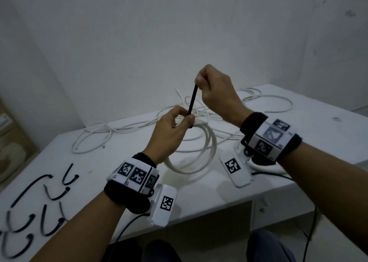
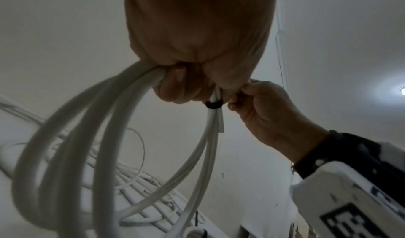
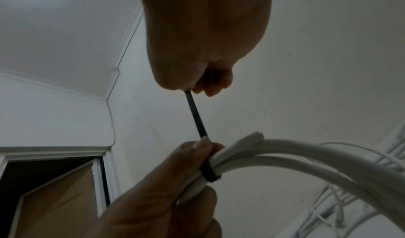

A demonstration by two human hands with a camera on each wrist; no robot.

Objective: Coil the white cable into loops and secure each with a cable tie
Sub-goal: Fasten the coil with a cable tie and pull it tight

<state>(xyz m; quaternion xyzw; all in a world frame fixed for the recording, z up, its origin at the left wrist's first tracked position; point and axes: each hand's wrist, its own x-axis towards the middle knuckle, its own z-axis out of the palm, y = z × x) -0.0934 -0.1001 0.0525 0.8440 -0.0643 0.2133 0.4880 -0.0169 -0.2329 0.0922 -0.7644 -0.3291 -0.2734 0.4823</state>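
My left hand (image 1: pixel 176 120) holds a coil of white cable (image 1: pixel 201 154) above the table, fingers curled round the gathered strands. A black cable tie (image 1: pixel 192 100) is wrapped round the bundle beside my left fingers. My right hand (image 1: pixel 207 82) pinches the tie's tail and holds it taut, up and to the right. In the left wrist view the tie's band (image 2: pixel 213 105) rings the strands just below my left hand (image 2: pixel 197 54). The right wrist view shows the tail (image 3: pixel 196 115) running from my right hand (image 3: pixel 203 65) down to the band (image 3: pixel 210 174) on the cable (image 3: pixel 295 153).
More loose white cable (image 1: pixel 119 130) sprawls over the white table (image 1: pixel 318 142) behind the coil, with another loop (image 1: pixel 274 102) at the back right. Several black cable ties (image 1: pixel 29 202) lie on the table's front left. A cardboard box (image 1: pixel 12 146) stands left of the table.
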